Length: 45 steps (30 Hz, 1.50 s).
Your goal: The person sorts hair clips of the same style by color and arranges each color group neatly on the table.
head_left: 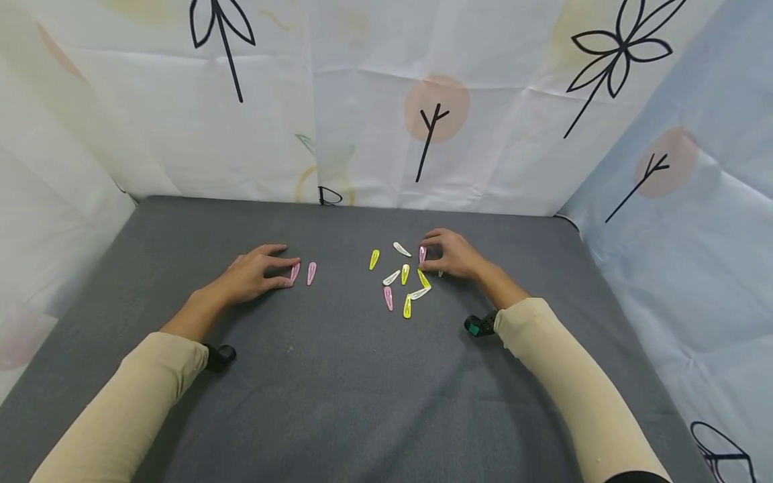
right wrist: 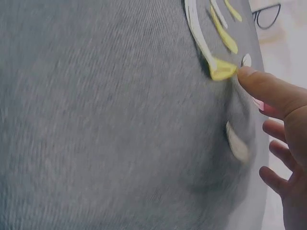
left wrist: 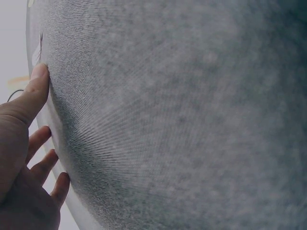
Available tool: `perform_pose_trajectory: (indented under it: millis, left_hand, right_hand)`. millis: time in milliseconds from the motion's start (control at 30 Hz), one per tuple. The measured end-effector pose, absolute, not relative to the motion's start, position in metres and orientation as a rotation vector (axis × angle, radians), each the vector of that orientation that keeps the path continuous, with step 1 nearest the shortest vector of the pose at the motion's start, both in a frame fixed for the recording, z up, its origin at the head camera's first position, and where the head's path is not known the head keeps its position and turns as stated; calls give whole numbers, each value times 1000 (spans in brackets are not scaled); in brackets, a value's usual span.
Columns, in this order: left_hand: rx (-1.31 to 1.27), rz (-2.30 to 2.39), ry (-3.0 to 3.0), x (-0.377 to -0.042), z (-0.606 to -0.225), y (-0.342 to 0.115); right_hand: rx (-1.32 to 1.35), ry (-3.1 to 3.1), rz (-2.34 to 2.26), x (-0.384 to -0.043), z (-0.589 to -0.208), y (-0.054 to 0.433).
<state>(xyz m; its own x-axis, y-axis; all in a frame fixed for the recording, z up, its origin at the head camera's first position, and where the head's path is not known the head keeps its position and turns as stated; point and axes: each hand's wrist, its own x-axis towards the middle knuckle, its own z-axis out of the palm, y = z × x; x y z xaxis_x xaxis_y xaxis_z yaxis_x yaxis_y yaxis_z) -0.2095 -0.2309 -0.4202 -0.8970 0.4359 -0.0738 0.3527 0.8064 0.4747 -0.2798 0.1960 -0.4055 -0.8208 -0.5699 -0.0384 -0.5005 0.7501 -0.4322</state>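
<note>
My left hand (head_left: pixel 256 274) pinches a pink snap hair clip (head_left: pixel 294 272) lengthwise between thumb and index finger, low over the grey cloth. Just to its right lies a second pink clip (head_left: pixel 311 273). Toward the right, my right hand (head_left: pixel 454 255) holds another pink clip (head_left: pixel 423 254) by its two ends, thumb against one end. In the right wrist view that clip (right wrist: pixel 258 103) is mostly behind the thumb. Close to this thumb is a yellow clip (head_left: pixel 424 279); a white clip (right wrist: pixel 236 143) lies under the right palm. The other fingers of both hands are spread.
Several yellow, white and pink clips are scattered left of the right hand, among them a yellow clip (head_left: pixel 374 259), a white clip (head_left: pixel 401 249) and a pink clip (head_left: pixel 388 298). The grey table (head_left: pixel 338 402) meets patterned curtains (head_left: pixel 374 100) at its back and sides.
</note>
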Motion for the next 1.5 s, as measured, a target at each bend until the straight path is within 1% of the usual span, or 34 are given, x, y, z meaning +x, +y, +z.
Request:
perform_pose_trajectory:
  millis: [300,667,1033,1233,1500]
  left_hand:
    - [631,688,2813,-210,-422,-232]
    - [672,689,2821,-211,-424,-233]
    - [654,657,2830,-212,-424,-232]
    - [633,638,2830,-212,-424,-232]
    - [636,637,2828,-213,-424,-232]
  right_hand:
    - [-984,2789,-614,-270,-395,164]
    - [-1126,2776,-677,-264,-404,117]
    - [-1246,2727,-563,-247,-412,63]
    - [-1227,2745,-543,-243,-416,39]
    - [-1144,2778,-506,-242,-418,26]
